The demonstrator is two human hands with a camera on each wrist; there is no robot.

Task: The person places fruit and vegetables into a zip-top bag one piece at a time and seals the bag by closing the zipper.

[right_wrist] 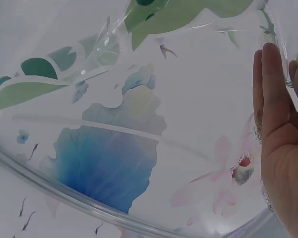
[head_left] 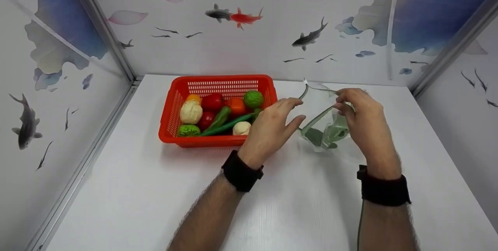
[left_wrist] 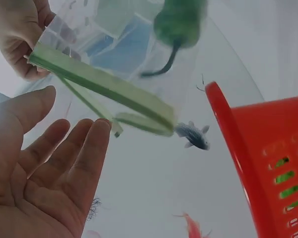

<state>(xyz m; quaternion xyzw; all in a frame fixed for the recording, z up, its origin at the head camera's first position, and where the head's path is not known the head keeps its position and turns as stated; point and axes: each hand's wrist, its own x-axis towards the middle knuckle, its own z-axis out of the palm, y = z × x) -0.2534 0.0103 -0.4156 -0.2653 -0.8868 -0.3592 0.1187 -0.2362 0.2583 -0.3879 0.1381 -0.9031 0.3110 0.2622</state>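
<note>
Two hands, one bag: my left hand (head_left: pixel 272 130) is spread with its fingers extended beside the bag's mouth, contact not determinable; my right hand (head_left: pixel 363 118) pinches the green-banded rim of the clear bag (head_left: pixel 338 131) between thumb and fingers. The bag is over the table's right half, right of the basket, its two rim bands parted. Green patches show on it, along with one stemmed green shape (left_wrist: pixel 179 24); whether print or content, I cannot tell. Each wrist carries one black band (head_left: pixel 242 171). One red basket (head_left: pixel 218 141) holds at least eleven pieces: two white rounds (head_left: pixel 190 112), two red (head_left: pixel 213 102), two orange (head_left: pixel 236 106), two rough green balls (head_left: pixel 253 99), two long green pieces (head_left: pixel 221 118) and one green piece (head_left: pixel 256 114) partly hidden behind my left hand. The basket sits near the table's far edge, close to the wall (head_left: pixel 256 56). White table (head_left: pixel 155 188) extends widely left of the basket and towards me.
</note>
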